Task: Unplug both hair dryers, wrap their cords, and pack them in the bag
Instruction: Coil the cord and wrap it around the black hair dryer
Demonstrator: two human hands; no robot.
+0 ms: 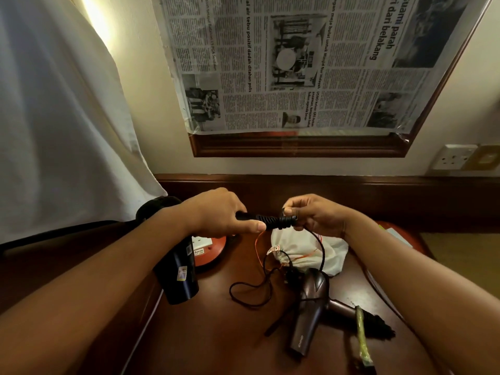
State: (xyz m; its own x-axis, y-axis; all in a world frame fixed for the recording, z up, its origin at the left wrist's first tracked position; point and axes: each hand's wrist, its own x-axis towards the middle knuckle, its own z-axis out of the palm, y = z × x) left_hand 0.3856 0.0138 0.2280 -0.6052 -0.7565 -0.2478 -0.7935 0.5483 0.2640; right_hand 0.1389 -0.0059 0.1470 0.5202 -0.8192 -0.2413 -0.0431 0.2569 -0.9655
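My left hand grips the handle of a dark blue hair dryer, whose barrel hangs down below my wrist. Its black cord is coiled round the handle end, and my right hand pinches the cord there. The loose rest of the cord trails down in loops on the wooden table. A second, brown hair dryer lies on the table with its handle pointing right. A white drawstring bag with orange strings sits behind it.
An orange and white extension socket lies under my left hand. A green-wrapped black brush lies by the brown dryer's handle. A white wall socket is at the far right. Newspaper covers a framed mirror; a white curtain hangs left.
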